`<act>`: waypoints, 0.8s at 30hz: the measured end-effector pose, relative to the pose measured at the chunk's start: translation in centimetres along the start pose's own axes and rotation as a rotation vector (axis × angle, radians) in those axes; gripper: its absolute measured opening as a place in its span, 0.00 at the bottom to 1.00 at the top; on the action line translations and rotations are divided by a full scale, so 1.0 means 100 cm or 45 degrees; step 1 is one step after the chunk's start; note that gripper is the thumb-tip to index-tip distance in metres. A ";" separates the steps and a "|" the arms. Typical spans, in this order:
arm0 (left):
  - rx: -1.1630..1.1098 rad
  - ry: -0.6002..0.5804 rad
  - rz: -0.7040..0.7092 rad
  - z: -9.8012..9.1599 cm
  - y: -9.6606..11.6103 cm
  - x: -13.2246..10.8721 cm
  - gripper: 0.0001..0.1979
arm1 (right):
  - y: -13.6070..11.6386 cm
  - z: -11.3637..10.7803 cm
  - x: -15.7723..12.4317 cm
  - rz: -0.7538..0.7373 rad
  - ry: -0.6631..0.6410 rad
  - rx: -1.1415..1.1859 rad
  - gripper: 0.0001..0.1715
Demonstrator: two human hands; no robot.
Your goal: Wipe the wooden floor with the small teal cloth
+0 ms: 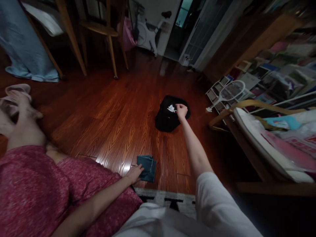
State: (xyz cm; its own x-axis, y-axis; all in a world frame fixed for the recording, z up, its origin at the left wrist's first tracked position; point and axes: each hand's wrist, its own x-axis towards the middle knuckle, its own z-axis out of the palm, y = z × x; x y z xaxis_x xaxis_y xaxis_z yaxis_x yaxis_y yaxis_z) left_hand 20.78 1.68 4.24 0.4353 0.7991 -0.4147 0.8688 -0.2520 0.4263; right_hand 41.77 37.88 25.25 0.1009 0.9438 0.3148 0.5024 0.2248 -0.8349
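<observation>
Over a black bin (166,121) on the floor, my right hand (182,111) is closed in a pinch. Its fingertips meet the edge of a crumpled white tissue (171,108) at the bin's mouth. Lower down, a folded dark teal cloth (148,170) lies flat on the wooden floor. My left hand (135,173) rests on the cloth's left edge, its fingers stretched out over the fabric. The underside of that hand is hidden.
To the right stand a low wooden chair (249,141) with bags on it, a white racket (232,90) and crowded shelves. A wooden chair (98,28) and an exercise bike (148,34) are at the back. A patterned mat (184,201) lies near me.
</observation>
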 end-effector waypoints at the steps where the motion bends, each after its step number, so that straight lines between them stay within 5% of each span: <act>1: 0.028 -0.004 0.009 0.000 0.001 0.001 0.24 | -0.002 0.002 0.010 -0.023 0.008 -0.128 0.14; 8: 0.075 0.012 0.028 -0.001 -0.002 0.005 0.23 | -0.010 -0.008 0.016 -0.123 -0.090 -0.520 0.15; 12: -0.123 0.174 0.028 -0.006 -0.005 0.004 0.27 | -0.011 -0.009 -0.014 -0.286 -0.234 -0.594 0.11; 15: -0.408 0.370 0.029 -0.004 -0.012 -0.003 0.21 | 0.004 0.007 -0.080 -0.476 -0.530 -0.646 0.18; 19: -0.518 0.474 -0.070 0.003 -0.026 -0.018 0.17 | 0.046 0.038 -0.213 -0.573 -0.989 -0.700 0.12; 24: -0.512 0.606 -0.253 -0.008 -0.041 -0.025 0.20 | 0.097 0.059 -0.331 -0.526 -1.228 -0.732 0.28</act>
State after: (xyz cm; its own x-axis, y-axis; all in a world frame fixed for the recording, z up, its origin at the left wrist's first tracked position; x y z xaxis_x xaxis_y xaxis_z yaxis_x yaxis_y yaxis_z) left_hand 15.92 1.17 4.16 0.0432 0.9871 -0.1543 0.7256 0.0752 0.6840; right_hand 38.26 10.26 4.04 -0.7211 0.6738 -0.1612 0.6803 0.6446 -0.3489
